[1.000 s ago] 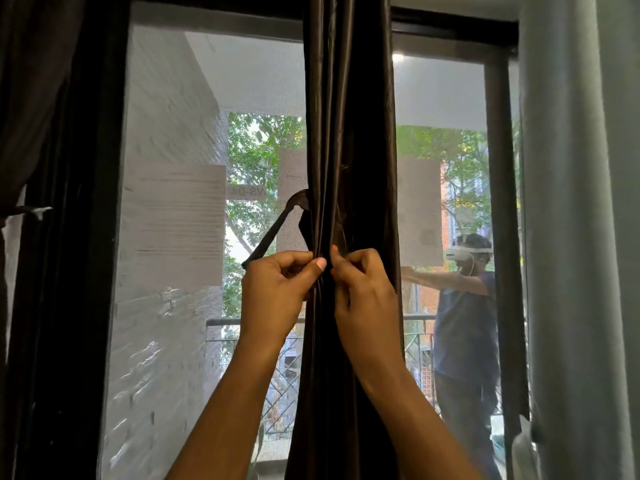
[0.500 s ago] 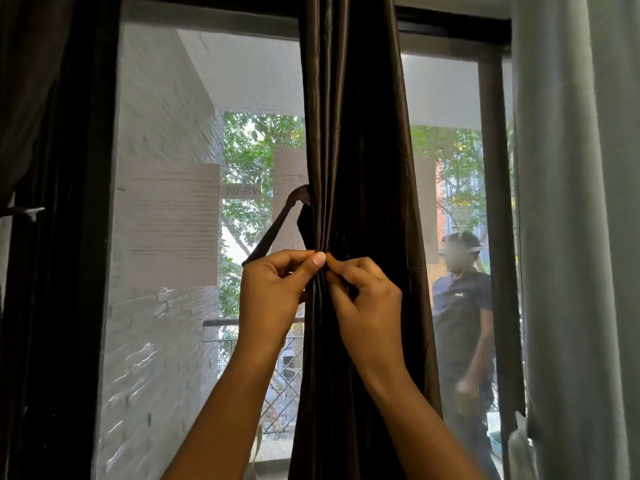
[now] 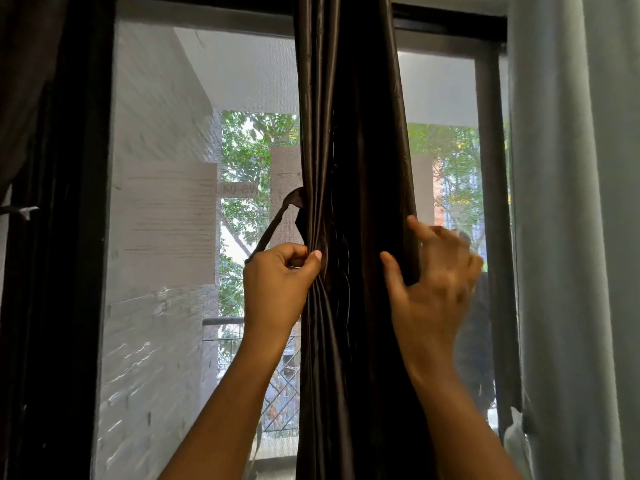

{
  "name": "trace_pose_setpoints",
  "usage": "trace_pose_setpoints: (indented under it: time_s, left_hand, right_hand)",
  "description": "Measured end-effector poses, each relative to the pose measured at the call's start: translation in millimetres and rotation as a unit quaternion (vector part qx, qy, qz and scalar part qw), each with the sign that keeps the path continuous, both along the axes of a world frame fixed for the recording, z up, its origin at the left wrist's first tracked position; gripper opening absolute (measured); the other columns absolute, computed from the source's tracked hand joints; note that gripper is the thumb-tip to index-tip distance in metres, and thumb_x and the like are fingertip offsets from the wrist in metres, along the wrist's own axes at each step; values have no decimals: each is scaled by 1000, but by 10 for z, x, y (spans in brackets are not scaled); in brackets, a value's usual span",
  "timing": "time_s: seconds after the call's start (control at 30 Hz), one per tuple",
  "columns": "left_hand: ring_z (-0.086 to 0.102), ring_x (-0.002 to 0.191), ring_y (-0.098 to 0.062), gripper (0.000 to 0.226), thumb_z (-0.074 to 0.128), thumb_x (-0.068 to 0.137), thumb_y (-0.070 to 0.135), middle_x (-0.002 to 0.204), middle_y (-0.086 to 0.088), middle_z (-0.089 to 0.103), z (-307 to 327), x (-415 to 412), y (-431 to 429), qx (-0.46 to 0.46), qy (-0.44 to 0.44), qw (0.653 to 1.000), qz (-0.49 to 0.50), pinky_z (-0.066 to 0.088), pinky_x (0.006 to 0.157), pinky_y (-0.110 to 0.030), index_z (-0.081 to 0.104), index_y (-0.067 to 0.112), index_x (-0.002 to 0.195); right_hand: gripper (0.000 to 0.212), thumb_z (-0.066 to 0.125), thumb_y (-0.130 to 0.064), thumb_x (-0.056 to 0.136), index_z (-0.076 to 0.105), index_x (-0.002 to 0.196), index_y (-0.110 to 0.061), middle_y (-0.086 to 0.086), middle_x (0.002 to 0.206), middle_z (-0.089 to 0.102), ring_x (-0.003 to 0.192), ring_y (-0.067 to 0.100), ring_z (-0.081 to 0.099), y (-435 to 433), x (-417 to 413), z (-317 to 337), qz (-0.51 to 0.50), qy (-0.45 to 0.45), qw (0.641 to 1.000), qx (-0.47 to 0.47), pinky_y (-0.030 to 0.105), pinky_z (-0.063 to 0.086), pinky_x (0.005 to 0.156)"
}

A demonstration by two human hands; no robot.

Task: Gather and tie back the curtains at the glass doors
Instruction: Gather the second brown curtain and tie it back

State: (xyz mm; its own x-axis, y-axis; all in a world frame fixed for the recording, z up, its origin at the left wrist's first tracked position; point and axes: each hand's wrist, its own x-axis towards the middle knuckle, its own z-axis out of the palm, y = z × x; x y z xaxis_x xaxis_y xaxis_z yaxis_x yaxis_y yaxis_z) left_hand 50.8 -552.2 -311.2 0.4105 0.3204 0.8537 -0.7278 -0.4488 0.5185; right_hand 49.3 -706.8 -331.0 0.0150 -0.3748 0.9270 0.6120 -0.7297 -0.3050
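A dark brown curtain (image 3: 349,133) hangs bunched in a narrow column down the middle of the glass door (image 3: 162,202). A brown tie-back strap (image 3: 277,220) loops out from the curtain's left edge. My left hand (image 3: 277,289) pinches the strap's end against the curtain's left folds. At the curtain's right edge, my right hand (image 3: 433,285) is spread and blurred, thumb in front of the fabric and fingers reaching round behind it.
A black door frame (image 3: 69,237) stands at the left with another dark curtain (image 3: 20,81) at the far left. A pale grey curtain (image 3: 581,237) hangs at the right. A black frame post (image 3: 488,168) runs beside it. A balcony railing shows through the glass.
My right hand has let go at the curtain's middle and swung right to its right edge, opening its fingers. My left hand keeps its pinch on the strap.
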Motion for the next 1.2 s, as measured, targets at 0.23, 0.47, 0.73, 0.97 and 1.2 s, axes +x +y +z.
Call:
trace_pose_setpoints:
  time_s: [0.23,0.47,0.73,0.97,1.2]
  left_hand:
    - [67,71,-3,11,71,84,22,74,8,71,-35,5,-116,-9,-11,1000,-2,58,73,-30,74,13,88]
    - [69,72,-6,16,73,82,27,78,5,73,-28,-64,-176,-15,-4,1000,-11,59,73,-36,75,15,93]
    - [71,81,-10,22,73,82,31,85,3,74,-18,-94,-169,1,9,999,-51,59,75,-42,76,15,97]
    - [71,82,-17,7,69,83,29,82,1,74,32,-232,-257,-22,45,990,-132,60,72,-42,75,26,81]
    - [71,79,-21,13,74,80,28,79,-3,74,53,-169,-295,-26,44,995,-82,57,79,-49,76,16,86]
  right_hand:
    - [21,64,-13,87,65,107,-21,-6,95,67,76,3,62,7,221,100,181,73,981,21,12,48,67]
    - [23,70,-9,83,67,94,-30,-11,82,69,74,-1,65,194,57,81,356,59,933,-10,11,50,68]
    - [20,69,-6,82,69,88,-24,-6,76,70,76,9,69,188,-18,131,486,113,867,8,19,55,72]
    - [11,68,-10,83,72,86,-20,-5,79,74,77,7,70,77,-101,131,511,110,852,-34,16,53,68]
    - [18,61,-7,88,72,93,-20,-3,81,74,74,8,68,-213,48,189,560,194,804,-35,19,52,57]
